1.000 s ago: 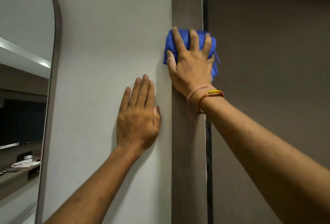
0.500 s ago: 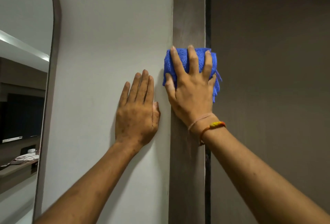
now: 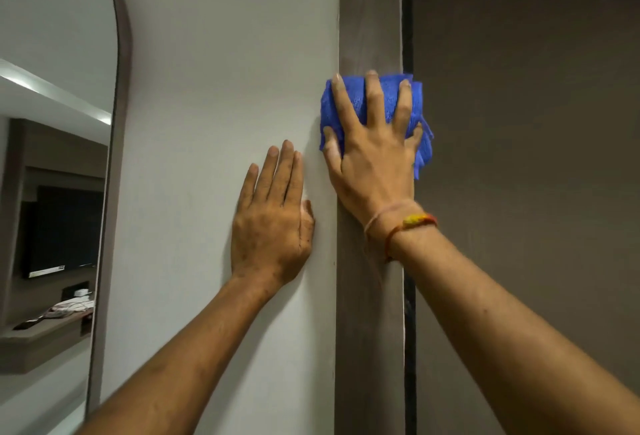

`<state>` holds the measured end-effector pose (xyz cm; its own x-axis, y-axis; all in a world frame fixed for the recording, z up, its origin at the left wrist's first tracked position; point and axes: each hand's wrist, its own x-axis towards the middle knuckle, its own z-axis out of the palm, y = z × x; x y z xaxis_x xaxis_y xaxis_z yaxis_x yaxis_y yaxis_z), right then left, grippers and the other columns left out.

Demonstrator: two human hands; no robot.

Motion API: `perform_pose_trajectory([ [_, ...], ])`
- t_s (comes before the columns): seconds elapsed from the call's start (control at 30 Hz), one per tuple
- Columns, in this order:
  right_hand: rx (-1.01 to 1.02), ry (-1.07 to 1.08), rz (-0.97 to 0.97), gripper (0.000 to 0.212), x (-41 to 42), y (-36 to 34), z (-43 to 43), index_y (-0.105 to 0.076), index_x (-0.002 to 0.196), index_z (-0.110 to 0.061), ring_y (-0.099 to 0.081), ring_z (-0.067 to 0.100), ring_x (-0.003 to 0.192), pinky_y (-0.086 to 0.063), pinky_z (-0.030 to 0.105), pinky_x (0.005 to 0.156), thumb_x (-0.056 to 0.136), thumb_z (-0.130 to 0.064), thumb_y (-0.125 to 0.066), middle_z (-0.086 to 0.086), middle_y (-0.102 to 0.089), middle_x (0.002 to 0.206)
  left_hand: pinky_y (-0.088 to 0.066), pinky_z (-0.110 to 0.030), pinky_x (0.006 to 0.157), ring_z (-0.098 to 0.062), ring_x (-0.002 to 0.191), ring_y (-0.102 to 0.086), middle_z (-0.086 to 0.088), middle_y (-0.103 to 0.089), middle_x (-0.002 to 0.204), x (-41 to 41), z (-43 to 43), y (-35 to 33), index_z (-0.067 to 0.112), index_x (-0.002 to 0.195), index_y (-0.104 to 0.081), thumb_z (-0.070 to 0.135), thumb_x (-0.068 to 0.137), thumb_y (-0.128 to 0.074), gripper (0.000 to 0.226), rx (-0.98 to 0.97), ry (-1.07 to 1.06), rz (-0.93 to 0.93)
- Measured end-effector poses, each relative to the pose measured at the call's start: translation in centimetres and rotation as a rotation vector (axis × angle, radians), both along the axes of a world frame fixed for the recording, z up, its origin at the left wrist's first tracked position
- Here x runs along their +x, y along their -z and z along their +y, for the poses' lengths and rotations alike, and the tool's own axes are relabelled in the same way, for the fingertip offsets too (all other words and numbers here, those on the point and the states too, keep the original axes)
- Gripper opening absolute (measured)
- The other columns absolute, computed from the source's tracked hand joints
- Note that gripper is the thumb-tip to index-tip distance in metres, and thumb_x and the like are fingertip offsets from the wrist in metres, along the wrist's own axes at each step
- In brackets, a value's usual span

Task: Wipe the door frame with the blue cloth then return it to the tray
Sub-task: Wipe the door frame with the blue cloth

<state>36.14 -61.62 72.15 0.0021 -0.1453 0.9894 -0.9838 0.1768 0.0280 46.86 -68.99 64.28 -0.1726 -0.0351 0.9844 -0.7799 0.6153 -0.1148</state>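
- The right hand (image 3: 375,164) is pressed flat against the door frame (image 3: 369,330), fingers spread wide, with the blue cloth (image 3: 384,102) pinned under the palm and fingers.
- The cloth is held by pressure against the frame rather than gripped in a fist; the thumb lies along its left edge, at the line where frame meets wall.
- The cloth is bunched into a thick pad that spans the frame's full width; a loose flap hangs down past the frame's right edge, beside the little finger.
- Two thread bands (image 3: 405,223), one pale and one orange with a yellow bead, are worn on the right wrist.
- The left hand (image 3: 273,223) is laid open and flat on the white wall (image 3: 214,88), fingers together and pointing up, nothing held in it.
- The left hand is placed just beside the frame, lower than the right hand, its thumb near the frame's left edge but not seen to touch it.
- Both bare forearms are extended up from the bottom of the view.
- A dark narrow gap runs down the frame's right side, and beyond it a plain brown door panel (image 3: 526,157) fills the rest of the view.
- A rounded-top mirror (image 3: 52,157) is mounted at the far left of the wall; a dark screen and a cluttered shelf are reflected in it.
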Motion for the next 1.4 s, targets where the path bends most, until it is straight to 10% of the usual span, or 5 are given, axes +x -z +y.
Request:
perform_pose_trajectory([
  [0.17,0.017,0.02,0.019,0.061,-0.2,10.1,0.5,-0.017,0.146,-0.033,-0.007,0.044,0.141,-0.027,0.071,0.102,0.09,-0.049,-0.034,0.012,-0.023,0.155,-0.015,-0.044,0.119,-0.025,0.145,-0.012,-0.014,-0.019,0.156,0.1,-0.1,0.1,0.005,0.147,-0.019,0.028,0.092,-0.026,0.06,-0.016,0.016,-0.001],
  [0.43,-0.021,-0.019,-0.023,0.06,0.2,-0.6,-0.1,-0.018,0.145,-0.034,-0.004,0.043,0.141,-0.021,0.073,0.103,0.091,-0.045,-0.04,0.01,-0.017,0.156,-0.015,-0.044,0.119,-0.026,0.145,-0.013,-0.014,-0.019,0.156,-0.1,-0.2,0.1,0.005,0.147,-0.018,0.026,0.092,-0.03,0.06,-0.012,0.0,0.001],
  [0.63,0.0,0.03,0.01,0.06,-0.1,9.3,0.4,-0.019,0.145,-0.034,-0.009,0.042,0.141,-0.03,0.07,0.1,0.089,-0.048,-0.035,0.012,-0.024,0.155,-0.014,-0.044,0.119,-0.025,0.146,-0.01,-0.014,-0.017,0.157,0.0,-0.2,0.2,0.005,0.147,-0.017,0.03,0.093,-0.024,0.06,-0.01,0.004,-0.006],
  [0.9,-0.016,0.007,-0.001,0.06,0.1,0.5,0.0,-0.018,0.145,-0.032,-0.009,0.043,0.14,-0.023,0.072,0.102,0.091,-0.044,-0.041,0.011,-0.019,0.156,-0.019,-0.046,0.118,-0.027,0.145,-0.016,-0.015,-0.022,0.155,0.0,-0.3,0.2,0.005,0.146,-0.019,0.026,0.092,-0.029,0.059,-0.032,0.019,0.007],
  [1.4,0.087,0.026,0.0,0.071,0.2,12.8,1.3,-0.029,0.143,-0.029,-0.012,0.043,0.134,-0.039,0.071,0.094,0.08,-0.042,-0.058,0.017,-0.036,0.149,-0.013,-0.044,0.12,-0.026,0.146,-0.008,-0.015,-0.016,0.157,0.2,-0.2,0.3,0.004,0.147,-0.015,0.028,0.093,-0.026,0.06,0.001,0.015,-0.028],
])
